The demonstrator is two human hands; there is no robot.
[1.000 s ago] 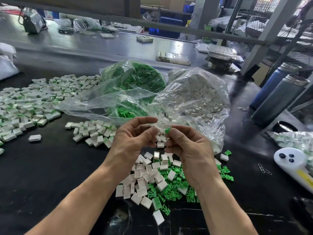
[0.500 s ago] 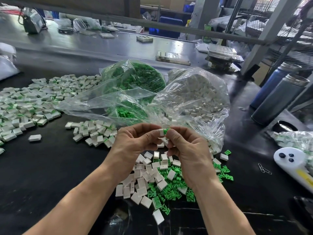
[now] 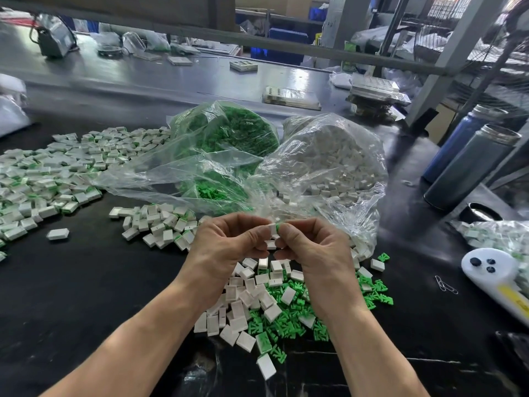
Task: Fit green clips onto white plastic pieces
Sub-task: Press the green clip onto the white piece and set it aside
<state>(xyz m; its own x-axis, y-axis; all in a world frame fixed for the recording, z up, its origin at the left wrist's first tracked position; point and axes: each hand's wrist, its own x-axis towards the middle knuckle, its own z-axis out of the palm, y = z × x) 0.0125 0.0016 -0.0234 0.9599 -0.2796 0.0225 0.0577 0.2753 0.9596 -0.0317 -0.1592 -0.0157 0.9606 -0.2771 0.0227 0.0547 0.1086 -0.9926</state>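
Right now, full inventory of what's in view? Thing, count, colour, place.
white piece with green clip: one, white and green, pinched between both hands
loose parts pile: many, white pieces mixed with green clips, on the table under the hands
finished pile: many, white with green edges, far left of the table
small pile: many, mostly white, left of the hands
bag of green clips: one, clear, behind the hands
bag of white pieces: one, clear, right of the green bag
flasks: two, blue and dark grey, right edge
paper clips: a few, metal, right
table: one, black
left hand: pinching the piece
right hand: pinching the piece
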